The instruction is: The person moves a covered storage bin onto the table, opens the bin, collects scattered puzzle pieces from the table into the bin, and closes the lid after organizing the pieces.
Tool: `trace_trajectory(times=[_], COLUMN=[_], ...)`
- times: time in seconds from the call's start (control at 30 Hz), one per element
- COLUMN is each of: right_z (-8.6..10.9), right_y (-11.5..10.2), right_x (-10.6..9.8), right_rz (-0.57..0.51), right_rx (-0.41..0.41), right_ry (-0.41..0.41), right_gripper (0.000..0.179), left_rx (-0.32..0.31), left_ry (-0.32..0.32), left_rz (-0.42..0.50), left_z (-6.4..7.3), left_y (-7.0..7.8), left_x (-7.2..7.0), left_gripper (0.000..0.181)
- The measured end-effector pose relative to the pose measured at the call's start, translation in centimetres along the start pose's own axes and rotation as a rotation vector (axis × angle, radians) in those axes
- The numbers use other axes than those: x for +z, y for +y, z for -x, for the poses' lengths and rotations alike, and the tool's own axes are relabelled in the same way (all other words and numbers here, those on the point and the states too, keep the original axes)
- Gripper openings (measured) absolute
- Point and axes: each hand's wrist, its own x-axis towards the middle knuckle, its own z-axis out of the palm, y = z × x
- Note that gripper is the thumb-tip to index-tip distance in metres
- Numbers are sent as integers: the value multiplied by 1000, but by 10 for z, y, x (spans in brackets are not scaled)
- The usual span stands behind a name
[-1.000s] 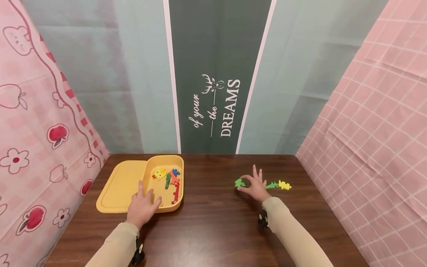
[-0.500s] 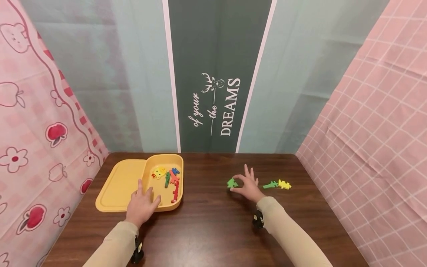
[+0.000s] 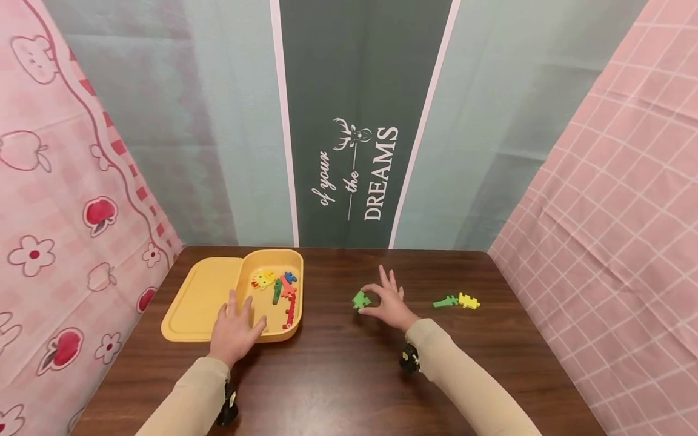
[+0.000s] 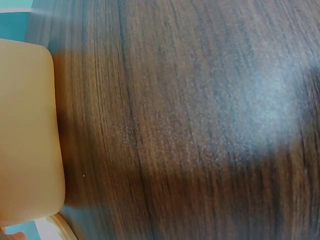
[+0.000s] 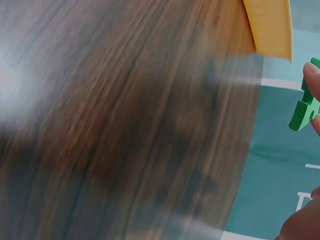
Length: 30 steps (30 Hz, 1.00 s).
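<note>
My right hand (image 3: 389,307) pinches a green jigsaw-like puzzle piece (image 3: 360,300) between thumb and index finger, other fingers raised. In the right wrist view the green puzzle piece (image 5: 301,114) shows at the right edge between fingertips. My left hand (image 3: 234,334) is at the near left side of a yellow box (image 3: 268,310), fingers spread and holding nothing; whether it touches the rim I cannot tell. Inside the box lie a yellow animal-head piece (image 3: 264,279), a dark green piece (image 3: 277,291), a coral piece (image 3: 287,287), a blue piece (image 3: 290,277) and a red strip (image 3: 289,312).
The flat yellow lid (image 3: 202,297) lies left of the box, against it. A green piece (image 3: 446,301) and a yellow puzzle piece (image 3: 469,301) lie on the brown wooden table (image 3: 338,375) at right. Fabric walls stand behind and at both sides.
My right hand has moved left across the table with the green puzzle piece, away from the two pieces at right. The left hand has stayed by the box.
</note>
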Motion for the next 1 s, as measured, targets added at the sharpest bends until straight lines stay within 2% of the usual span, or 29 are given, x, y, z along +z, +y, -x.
trace_trajectory(times=[0.17,0.4,0.53,0.77,1.0], right_z=[0,-3,-8,-20,-26], right_y=[-4,-11,-15,-28,-41], right_x=[6,10,13,23,29], right_rz=[5,-2,11,44,54], right_rx=[-2,-44,-51,-77,-82], right_ry=[-29,-9,-8,-37,-56], right_gripper=[43,43,43,44,45], left_rx=[-8,-9,-2,1,10], left_ry=[-18,-18,-22,6,14], left_rz=[13,6,2,-5,-22], left_z=[1,-3,-6,-1,-1], left_y=[3,5,5,0,0], left_x=[5,8,6,0,0], left_gripper=[67,66,67,68,73])
